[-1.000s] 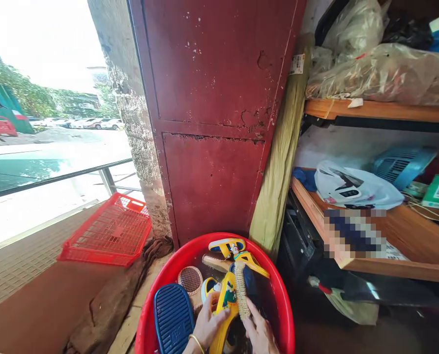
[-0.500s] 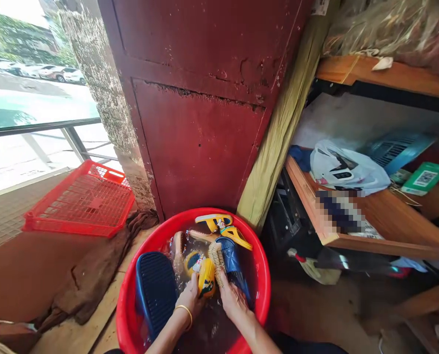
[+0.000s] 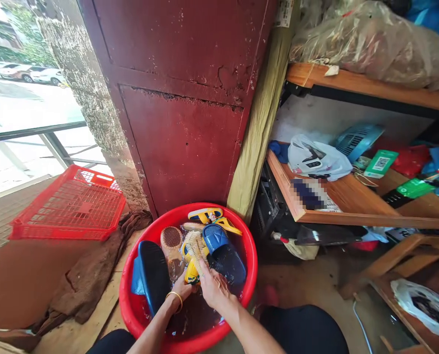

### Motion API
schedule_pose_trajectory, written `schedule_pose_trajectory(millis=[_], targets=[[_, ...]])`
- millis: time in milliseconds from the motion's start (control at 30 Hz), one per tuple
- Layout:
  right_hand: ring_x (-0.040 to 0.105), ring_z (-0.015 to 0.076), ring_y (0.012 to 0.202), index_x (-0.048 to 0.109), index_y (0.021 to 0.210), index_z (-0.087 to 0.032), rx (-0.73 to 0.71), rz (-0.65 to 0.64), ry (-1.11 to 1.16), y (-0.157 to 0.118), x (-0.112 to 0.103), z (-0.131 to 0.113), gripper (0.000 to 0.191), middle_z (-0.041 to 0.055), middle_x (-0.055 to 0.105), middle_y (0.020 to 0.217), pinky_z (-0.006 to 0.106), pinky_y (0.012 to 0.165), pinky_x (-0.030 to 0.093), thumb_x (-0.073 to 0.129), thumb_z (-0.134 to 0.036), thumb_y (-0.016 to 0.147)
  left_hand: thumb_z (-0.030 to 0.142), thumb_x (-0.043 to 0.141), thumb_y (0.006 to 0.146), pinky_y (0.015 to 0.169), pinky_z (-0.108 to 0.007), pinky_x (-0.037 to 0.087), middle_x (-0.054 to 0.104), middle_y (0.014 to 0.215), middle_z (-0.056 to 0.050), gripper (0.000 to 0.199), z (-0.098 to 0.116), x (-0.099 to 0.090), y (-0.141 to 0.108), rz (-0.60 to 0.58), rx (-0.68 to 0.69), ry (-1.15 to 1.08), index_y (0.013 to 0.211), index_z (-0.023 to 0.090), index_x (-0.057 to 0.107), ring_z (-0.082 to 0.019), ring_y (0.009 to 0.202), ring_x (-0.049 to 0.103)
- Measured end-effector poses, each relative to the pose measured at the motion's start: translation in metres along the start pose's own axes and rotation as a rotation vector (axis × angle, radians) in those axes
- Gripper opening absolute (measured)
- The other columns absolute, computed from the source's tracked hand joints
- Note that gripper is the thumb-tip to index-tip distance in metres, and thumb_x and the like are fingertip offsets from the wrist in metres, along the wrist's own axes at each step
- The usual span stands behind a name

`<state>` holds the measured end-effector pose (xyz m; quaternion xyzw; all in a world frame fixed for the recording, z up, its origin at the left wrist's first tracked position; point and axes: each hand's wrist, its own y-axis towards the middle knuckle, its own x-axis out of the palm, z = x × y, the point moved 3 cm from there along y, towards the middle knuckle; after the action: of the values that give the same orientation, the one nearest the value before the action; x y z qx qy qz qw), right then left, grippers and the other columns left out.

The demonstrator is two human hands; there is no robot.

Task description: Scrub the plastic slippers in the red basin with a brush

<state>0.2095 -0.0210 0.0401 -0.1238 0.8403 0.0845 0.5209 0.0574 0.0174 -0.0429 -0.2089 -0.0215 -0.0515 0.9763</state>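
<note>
A red basin (image 3: 252, 260) holds murky water and several slippers. My left hand (image 3: 182, 286), a bangle on its wrist, is closed on a yellow slipper (image 3: 191, 271) in the middle. My right hand (image 3: 214, 286) grips a pale bristled brush (image 3: 195, 244), which lies over the yellow slipper and hides part of it. A dark blue slipper (image 3: 153, 275) leans sole up at the left. At the right floats a blue slipper (image 3: 216, 238). A tan slipper sole (image 3: 171, 238) shows behind my left hand. Another yellow pair (image 3: 205, 215) rests at the basin's back.
Left of the basin are a red plastic crate (image 3: 68, 206) and a brown cloth (image 3: 88, 278). A maroon door (image 3: 186, 142) stands behind. To the right, a wooden shelf tray (image 3: 352, 219) carries a white plastic bag (image 3: 317, 160) and a blue fan (image 3: 358, 140).
The view has shifted right. The brush in my right hand has moved left onto the yellow slipper. The tan sole and the right blue slipper now show more fully.
</note>
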Motion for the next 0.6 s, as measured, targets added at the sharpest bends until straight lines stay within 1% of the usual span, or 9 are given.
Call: schedule_pose_trajectory(millis=[67, 133, 200, 267, 333, 400, 500, 600], targets=[[0.071, 0.0285, 0.106, 0.032, 0.159, -0.018, 0.040, -0.016, -0.022, -0.009, 0.001, 0.005, 0.061, 0.0184, 0.071, 0.125, 0.038, 0.093, 0.053, 0.037, -0.017, 0.098, 0.025, 0.087, 0.046, 0.075, -0.035, 0.054, 0.074, 0.079, -0.002, 0.055, 0.008, 0.005, -0.004, -0.059, 0.020, -0.066, 0.097, 0.019, 0.070, -0.024, 0.079, 0.069], [0.072, 0.0281, 0.104, 0.033, 0.159, -0.017, 0.081, -0.045, -0.004, -0.017, 0.003, 0.017, 0.060, 0.0177, 0.073, 0.120, 0.038, 0.093, 0.053, 0.038, -0.018, 0.099, 0.041, 0.088, 0.052, 0.079, -0.038, 0.055, 0.076, 0.095, -0.008, 0.063, 0.016, 0.004, -0.004, -0.089, 0.042, -0.114, 0.108, 0.019, 0.069, -0.026, 0.087, 0.071], [0.072, 0.0270, 0.105, 0.035, 0.158, -0.019, 0.099, -0.048, 0.034, -0.023, 0.004, 0.028, 0.059, 0.0152, 0.075, 0.115, 0.037, 0.095, 0.052, 0.041, -0.021, 0.100, 0.051, 0.086, 0.056, 0.080, -0.040, 0.056, 0.076, 0.095, -0.010, 0.063, 0.023, 0.001, 0.000, -0.067, 0.092, -0.084, 0.106, 0.017, 0.069, -0.028, 0.088, 0.071], [0.071, 0.0253, 0.106, 0.035, 0.158, -0.021, 0.074, -0.027, 0.074, -0.025, 0.008, 0.030, 0.058, 0.0136, 0.075, 0.118, 0.034, 0.096, 0.051, 0.042, -0.025, 0.100, 0.053, 0.085, 0.054, 0.080, -0.040, 0.055, 0.075, 0.089, -0.010, 0.059, 0.027, -0.002, 0.006, -0.026, 0.149, -0.017, 0.097, 0.015, 0.070, -0.029, 0.086, 0.069], [0.072, 0.0241, 0.105, 0.037, 0.158, -0.022, 0.037, -0.007, 0.097, -0.021, 0.013, 0.022, 0.057, 0.0123, 0.074, 0.121, 0.032, 0.095, 0.052, 0.040, -0.025, 0.101, 0.050, 0.084, 0.052, 0.083, -0.040, 0.054, 0.075, 0.087, -0.010, 0.055, 0.027, -0.004, 0.012, -0.022, 0.178, 0.009, 0.092, 0.016, 0.070, -0.030, 0.088, 0.067], [0.072, 0.0242, 0.105, 0.037, 0.158, -0.024, 0.015, -0.005, 0.083, -0.014, 0.015, 0.012, 0.057, 0.0113, 0.074, 0.122, 0.032, 0.093, 0.052, 0.039, -0.026, 0.101, 0.047, 0.083, 0.051, 0.085, -0.040, 0.052, 0.075, 0.088, -0.010, 0.052, 0.026, -0.004, 0.015, -0.024, 0.189, 0.014, 0.091, 0.016, 0.071, -0.031, 0.091, 0.066], [0.072, 0.0257, 0.106, 0.035, 0.158, -0.026, 0.084, -0.043, 0.034, 0.003, 0.007, 0.009, 0.057, 0.0121, 0.075, 0.119, 0.033, 0.092, 0.052, 0.038, -0.026, 0.101, 0.046, 0.083, 0.052, 0.085, -0.040, 0.052, 0.075, 0.087, -0.010, 0.052, 0.025, -0.005, 0.014, -0.036, 0.189, 0.022, 0.092, 0.016, 0.071, -0.032, 0.090, 0.066], [0.072, 0.0279, 0.107, 0.040, 0.156, -0.025, 0.170, -0.117, 0.019, 0.016, -0.005, 0.021, 0.056, 0.0142, 0.076, 0.116, 0.036, 0.091, 0.052, 0.039, -0.024, 0.100, 0.048, 0.085, 0.051, 0.083, -0.040, 0.054, 0.076, 0.090, -0.008, 0.058, 0.026, -0.006, 0.009, -0.041, 0.160, 0.003, 0.097, 0.017, 0.071, -0.031, 0.089, 0.068]])
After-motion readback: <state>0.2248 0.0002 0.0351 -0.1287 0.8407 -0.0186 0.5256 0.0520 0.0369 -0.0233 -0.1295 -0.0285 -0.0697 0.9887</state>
